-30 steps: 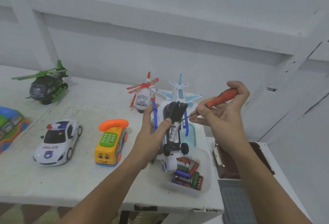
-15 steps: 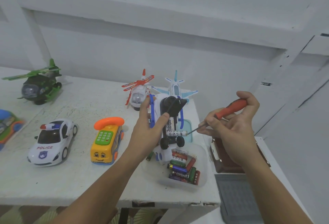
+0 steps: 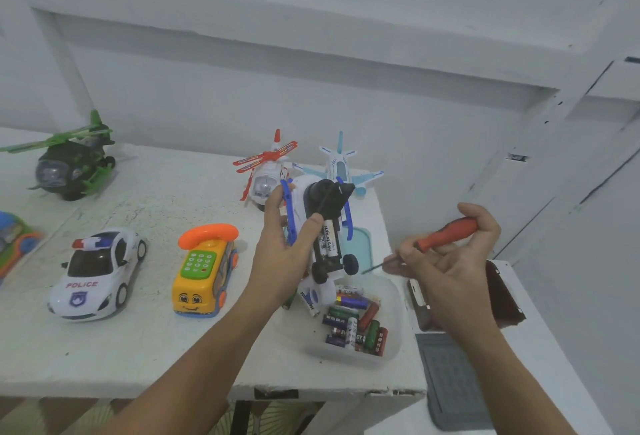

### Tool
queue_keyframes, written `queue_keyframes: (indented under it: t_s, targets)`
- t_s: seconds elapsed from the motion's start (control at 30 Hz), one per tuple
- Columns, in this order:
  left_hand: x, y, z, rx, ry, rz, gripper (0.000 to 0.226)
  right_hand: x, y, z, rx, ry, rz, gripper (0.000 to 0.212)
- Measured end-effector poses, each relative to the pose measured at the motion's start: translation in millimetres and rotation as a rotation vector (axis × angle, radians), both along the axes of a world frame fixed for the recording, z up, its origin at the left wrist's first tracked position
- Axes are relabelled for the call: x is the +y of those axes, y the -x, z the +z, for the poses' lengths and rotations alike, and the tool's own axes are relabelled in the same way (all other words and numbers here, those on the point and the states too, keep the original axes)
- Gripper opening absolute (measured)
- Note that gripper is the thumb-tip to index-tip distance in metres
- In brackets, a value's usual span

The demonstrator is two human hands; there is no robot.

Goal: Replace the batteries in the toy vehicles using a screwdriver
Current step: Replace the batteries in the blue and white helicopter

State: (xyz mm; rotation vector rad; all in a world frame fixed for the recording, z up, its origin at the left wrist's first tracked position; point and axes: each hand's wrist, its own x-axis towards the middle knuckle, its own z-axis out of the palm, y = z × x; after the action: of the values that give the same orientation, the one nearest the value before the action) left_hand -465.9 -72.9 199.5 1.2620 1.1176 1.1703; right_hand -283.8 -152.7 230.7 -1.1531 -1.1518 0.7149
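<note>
My left hand (image 3: pixel 282 258) grips a white and blue toy vehicle (image 3: pixel 323 237) turned underside up, above the table. Its black battery bay is uncovered and white batteries (image 3: pixel 329 239) lie in it; my thumb presses beside them. My right hand (image 3: pixel 450 254) holds an orange-handled screwdriver (image 3: pixel 445 237), its metal tip pointing left, a short gap from the toy's wheel. Below the toy a clear plastic tub (image 3: pixel 391 313) holds several loose batteries (image 3: pixel 356 324).
On the white table (image 3: pixel 138 348) stand a police car (image 3: pixel 97 272), a yellow phone bus (image 3: pixel 204 272), a green helicopter (image 3: pixel 72 164), a red-white helicopter (image 3: pixel 266 175) and a light-blue plane (image 3: pixel 341 164). A brown box (image 3: pixel 498 296) and grey mat (image 3: pixel 450 375) sit on the right.
My right hand has drawn the screwdriver away from the toy's battery bay, down and to the right. The toy stays in my left hand, tilted slightly.
</note>
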Motion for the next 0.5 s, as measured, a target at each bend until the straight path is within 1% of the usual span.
queue_keyframes:
  t_s: [0.1, 0.17, 0.23, 0.3, 0.37, 0.5]
  targets:
    - [2, -1, -5, -0.006, 0.024, 0.020, 0.058, 5, 10, 1, -0.118, -0.201, -0.036, 0.070]
    - [2, -1, -7, -0.008, 0.030, 0.041, 0.061, 9, 19, -2, -0.211, -0.278, -0.024, 0.073]
    - [2, -2, -8, -0.023, 0.039, 0.055, 0.063, 12, 27, -7, -0.297, -0.331, -0.018, 0.075]
    - [1, -4, -7, -0.026, 0.051, 0.064, 0.062, 15, 30, -12, -0.367, -0.374, -0.010, 0.071]
    - [2, -4, -7, -0.010, 0.058, 0.074, 0.061, 17, 31, -16, -0.388, -0.399, -0.003, 0.066]
    - [2, -5, -7, -0.027, 0.075, 0.107, 0.059, 19, 35, -14, -0.421, -0.441, 0.020, 0.068]
